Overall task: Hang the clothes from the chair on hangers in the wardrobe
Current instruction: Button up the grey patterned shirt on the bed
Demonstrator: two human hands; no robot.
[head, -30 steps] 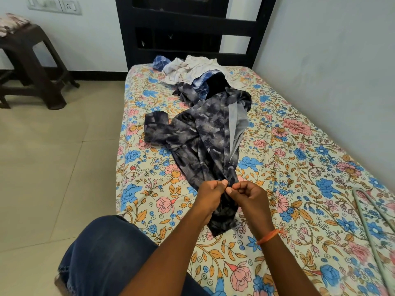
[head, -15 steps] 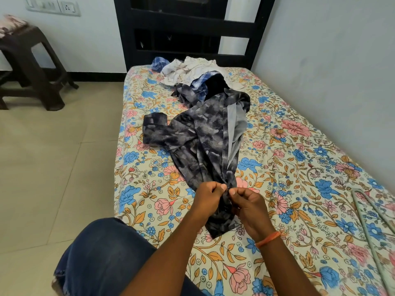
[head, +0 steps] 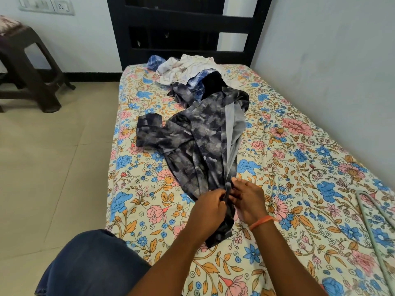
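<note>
Pinching the near edge of the dark patterned shirt with the left hand and the right hand, fingers curled tight on the cloth, hands almost touching. Lying long on the flowery bed, far end reaching the pile of clothes by the black headboard. Resting at the right edge, 1 pale hanger. Standing on the floor at the left, 1 brown stool.

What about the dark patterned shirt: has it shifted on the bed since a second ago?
No. The dark patterned shirt stays put: its sleeve cuff still lies beside the same pink flower on the bedsheet.
</note>
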